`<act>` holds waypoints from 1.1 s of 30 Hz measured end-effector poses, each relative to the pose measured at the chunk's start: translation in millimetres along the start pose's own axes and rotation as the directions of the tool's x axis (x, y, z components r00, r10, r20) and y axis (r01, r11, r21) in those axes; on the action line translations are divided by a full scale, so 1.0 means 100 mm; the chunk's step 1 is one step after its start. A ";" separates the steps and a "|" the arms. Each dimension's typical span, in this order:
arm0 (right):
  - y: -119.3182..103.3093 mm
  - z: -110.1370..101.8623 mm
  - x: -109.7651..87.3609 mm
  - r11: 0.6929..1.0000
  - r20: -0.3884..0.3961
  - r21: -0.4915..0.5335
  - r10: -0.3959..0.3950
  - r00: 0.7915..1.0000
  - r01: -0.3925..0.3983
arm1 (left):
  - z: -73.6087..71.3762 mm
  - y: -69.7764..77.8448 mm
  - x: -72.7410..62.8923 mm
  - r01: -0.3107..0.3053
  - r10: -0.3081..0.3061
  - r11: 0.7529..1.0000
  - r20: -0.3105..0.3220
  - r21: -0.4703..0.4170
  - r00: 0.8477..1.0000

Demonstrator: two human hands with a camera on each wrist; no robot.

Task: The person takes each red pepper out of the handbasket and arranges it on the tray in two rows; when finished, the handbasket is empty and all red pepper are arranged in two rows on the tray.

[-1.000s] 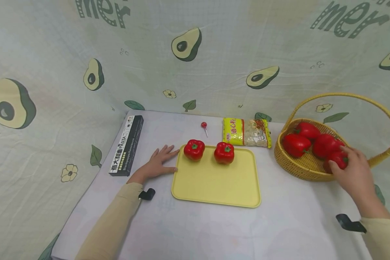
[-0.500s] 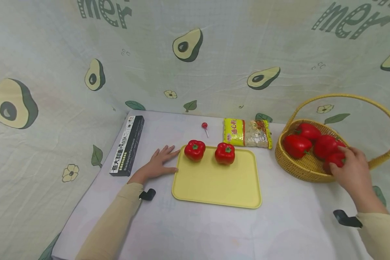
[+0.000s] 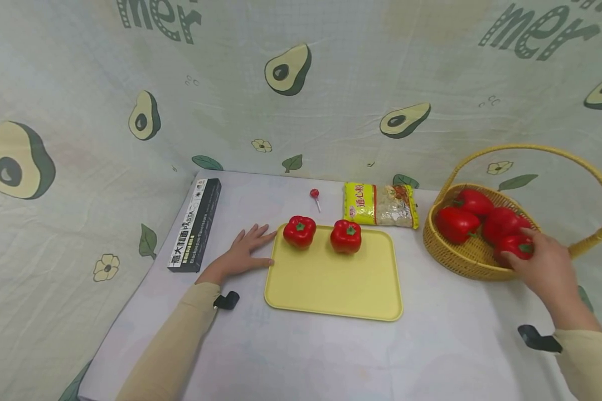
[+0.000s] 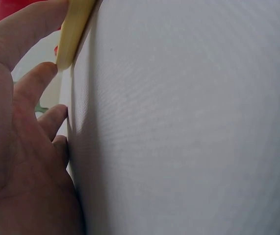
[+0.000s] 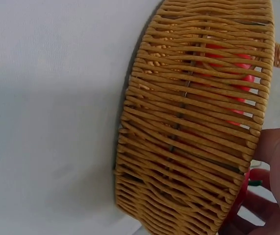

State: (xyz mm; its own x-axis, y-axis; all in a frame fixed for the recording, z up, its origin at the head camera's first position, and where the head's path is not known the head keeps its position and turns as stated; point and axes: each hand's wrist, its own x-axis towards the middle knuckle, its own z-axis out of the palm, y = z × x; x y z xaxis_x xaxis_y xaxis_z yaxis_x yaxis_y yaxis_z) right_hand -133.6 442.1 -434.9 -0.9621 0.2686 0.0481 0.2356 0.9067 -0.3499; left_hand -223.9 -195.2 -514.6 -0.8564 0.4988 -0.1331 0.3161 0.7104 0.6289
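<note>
My left hand [image 3: 243,250] lies with fingers spread on the table, its thumb and index fingertip touching the left rim of the yellow tray [image 3: 331,284]. Two red bell peppers [image 3: 299,231] with green stems stand along the tray's far side. At the right, my right hand [image 3: 549,267] reaches over the wicker basket [image 3: 461,264] and grips a red bell pepper [image 3: 514,245] inside it. That pepper's green stem shows between thumb and fingers in the right wrist view. More red peppers [image 3: 456,224] lie beside it in the basket.
A black-and-white pasta box [image 3: 194,225] lies left of my left hand. Behind the tray are a red lollipop [image 3: 315,194] and a yellow pasta bag [image 3: 380,204]. The basket's tall handle [image 3: 532,147] arches above it. Printed cloth [image 3: 331,111] hangs behind the table.
The pepper under my right hand has turned and shifted slightly to the left, and the fingers have closed round it. My left hand and the tray have stayed put.
</note>
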 end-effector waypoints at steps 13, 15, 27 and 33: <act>0.03 0.04 -0.02 1.000 0.030 0.022 0.001 1.000 -0.002 | 0.00 -0.02 -0.01 -0.003 0.003 1.000 -0.005 0.004 1.000; 0.03 0.05 -0.02 1.000 0.024 0.030 -0.007 1.000 0.007 | 0.00 -0.02 -0.01 -0.002 0.002 1.000 -0.005 0.010 1.000; 0.00 0.09 -0.07 0.998 0.002 0.060 -0.029 1.000 0.028 | -0.01 -0.01 0.00 0.013 -0.013 1.000 0.007 0.012 1.000; -0.03 0.09 -0.08 0.996 -0.014 0.075 -0.037 0.999 0.038 | -0.01 -0.01 0.00 0.001 -0.001 1.000 0.006 0.011 1.000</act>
State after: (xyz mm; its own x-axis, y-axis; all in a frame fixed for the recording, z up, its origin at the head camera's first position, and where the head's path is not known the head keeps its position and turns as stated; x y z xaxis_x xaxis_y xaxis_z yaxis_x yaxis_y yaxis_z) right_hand -127.9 434.5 -442.4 -0.9682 0.2390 0.0739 0.1877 0.8893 -0.4170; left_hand -224.3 -196.2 -514.8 -0.8541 0.5013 -0.1386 0.3196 0.7160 0.6206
